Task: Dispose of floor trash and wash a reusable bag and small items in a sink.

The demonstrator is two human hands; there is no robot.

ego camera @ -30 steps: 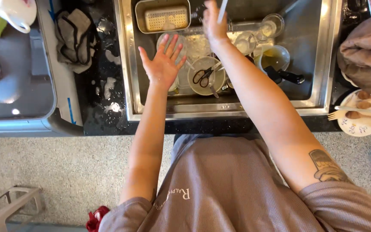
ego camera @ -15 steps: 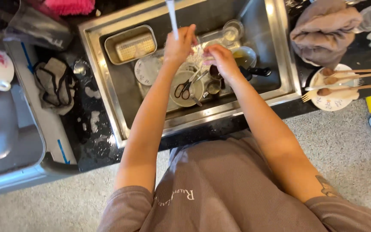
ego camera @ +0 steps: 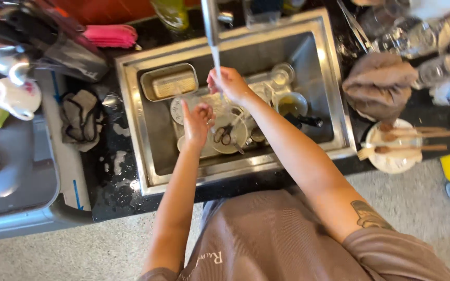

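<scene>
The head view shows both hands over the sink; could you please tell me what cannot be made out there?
- Right hand: head view, fingers blurred under the water stream; whether they hold anything cannot be told.
- Left hand: head view, the palm faces down, so what it touches is hidden.
- Faucet: cut off by the top edge.
- Plates beneath the scissors: partly covered by both forearms.

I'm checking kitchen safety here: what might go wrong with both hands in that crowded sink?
Scissors lie on a plate just beside the left hand; reaching down blind might nick a finger. Glass jars stand close to the right hand under the running water; wet fingers may knock one over or chip it.
</scene>
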